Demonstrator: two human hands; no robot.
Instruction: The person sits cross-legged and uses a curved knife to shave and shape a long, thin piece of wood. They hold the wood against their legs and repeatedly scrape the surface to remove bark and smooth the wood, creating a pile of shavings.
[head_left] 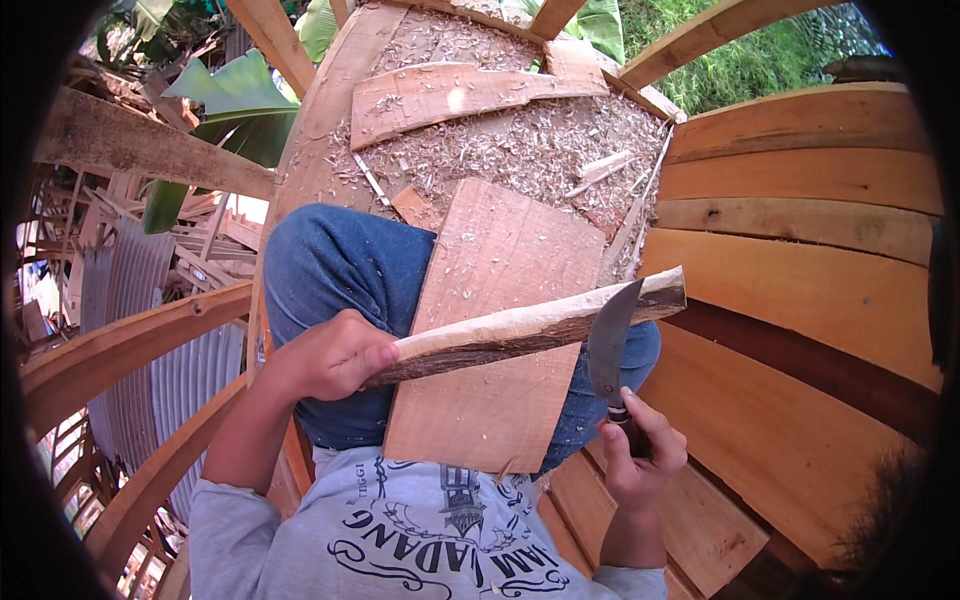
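Note:
My left hand [345, 358] is closed round the near end of a long strip of wood [500, 338], pale on its upper face and dark and rough, like bark, along its lower side. The strip slants up to the right across my lap, over a flat wooden board [505, 240] that lies on my legs. In my right hand [645, 450] is the handle of a knife [610, 345] with a broad, curved blade. The blade points upward and crosses in front of the strip near its far right end; whether its edge touches the wood I cannot tell.
Wood shavings [470, 150] cover the plank floor ahead, where a long offcut plank [440, 100] lies. Stacked boards [790, 260] form a wall on the right. Timber rails [140, 340] stand on the left, with corrugated sheets [125, 270] and scrap wood beyond. Greenery [740, 60] shows outside.

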